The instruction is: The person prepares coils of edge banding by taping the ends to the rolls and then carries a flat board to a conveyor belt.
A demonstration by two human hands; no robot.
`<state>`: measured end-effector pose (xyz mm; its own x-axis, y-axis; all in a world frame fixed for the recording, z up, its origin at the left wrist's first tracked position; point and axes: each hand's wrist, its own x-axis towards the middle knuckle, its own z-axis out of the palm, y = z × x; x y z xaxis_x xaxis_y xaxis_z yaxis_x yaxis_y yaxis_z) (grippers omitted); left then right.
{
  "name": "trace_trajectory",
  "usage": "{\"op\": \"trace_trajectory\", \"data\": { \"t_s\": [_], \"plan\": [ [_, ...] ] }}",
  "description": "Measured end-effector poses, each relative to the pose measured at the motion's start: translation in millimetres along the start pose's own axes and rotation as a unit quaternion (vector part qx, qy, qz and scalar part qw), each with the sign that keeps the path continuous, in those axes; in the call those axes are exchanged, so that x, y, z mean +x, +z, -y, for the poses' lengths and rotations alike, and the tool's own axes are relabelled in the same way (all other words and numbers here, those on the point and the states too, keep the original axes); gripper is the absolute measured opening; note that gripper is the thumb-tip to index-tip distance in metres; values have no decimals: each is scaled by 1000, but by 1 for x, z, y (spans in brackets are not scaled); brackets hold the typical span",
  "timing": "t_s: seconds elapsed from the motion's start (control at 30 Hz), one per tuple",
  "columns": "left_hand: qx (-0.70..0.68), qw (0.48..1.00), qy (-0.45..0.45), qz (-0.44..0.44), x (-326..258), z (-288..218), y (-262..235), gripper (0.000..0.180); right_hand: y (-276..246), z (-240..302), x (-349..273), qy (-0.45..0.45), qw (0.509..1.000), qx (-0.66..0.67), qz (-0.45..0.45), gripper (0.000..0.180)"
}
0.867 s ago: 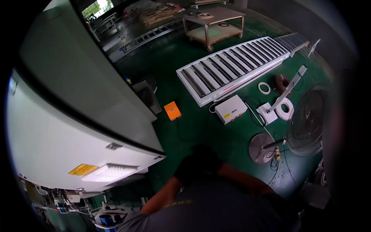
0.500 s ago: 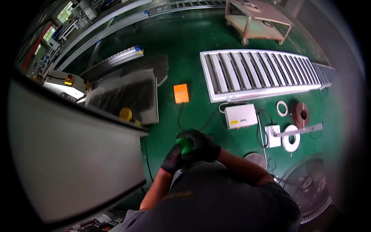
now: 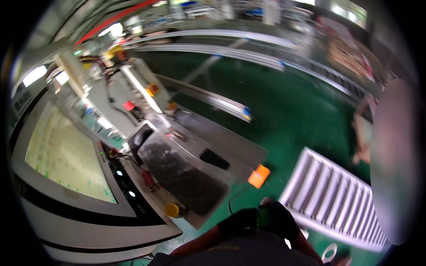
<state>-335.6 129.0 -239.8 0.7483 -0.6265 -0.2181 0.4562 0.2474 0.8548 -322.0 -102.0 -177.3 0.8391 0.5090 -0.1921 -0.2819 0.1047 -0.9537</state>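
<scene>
Green and blurred, a small object point(image 3: 264, 218) sits between our left hand point(image 3: 239, 221) and right hand point(image 3: 285, 221), near side; we cannot tell whether either grip is closed on it. Our view has swung left, bringing a pale screen point(image 3: 66, 155) into sight, so our handling now happens to its right.

Both hands are in dark gloves and sit close together in front of the chest, low in the view. The left hand point(image 3: 239, 221) points inward toward the right hand point(image 3: 283, 219), which bends back toward it. The bare left forearm point(image 3: 199, 242) slants up and rightward from the lower edge; the bare right forearm point(image 3: 307, 246) slants up and leftward. Shadow and blur hide the separate fingers. The torso point(image 3: 239, 255), in a dark shirt, fills the space between the forearms.
</scene>
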Motion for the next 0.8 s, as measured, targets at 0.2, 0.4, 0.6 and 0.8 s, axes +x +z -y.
{"op": "trace_trajectory", "data": {
  "t_s": [0.2, 0.4, 0.6, 0.8],
  "plan": [
    [86, 993, 52, -67, 122, -73, -5, 20, -108, 82, 91, -196, 943, -263, 64, 69],
    [220, 952, 131, -171, 253, -145, -3, 23, -226, 139, 174, -268, 899, -346, 27, 66],
    [230, 963, 18, -141, 395, -212, -10, 11, -329, 176, 217, -171, 941, -292, -17, 62],
    [341, 928, 135, 69, 579, -268, -29, 7, -440, 190, 258, -229, 921, -199, -246, 76]
  ]
}}
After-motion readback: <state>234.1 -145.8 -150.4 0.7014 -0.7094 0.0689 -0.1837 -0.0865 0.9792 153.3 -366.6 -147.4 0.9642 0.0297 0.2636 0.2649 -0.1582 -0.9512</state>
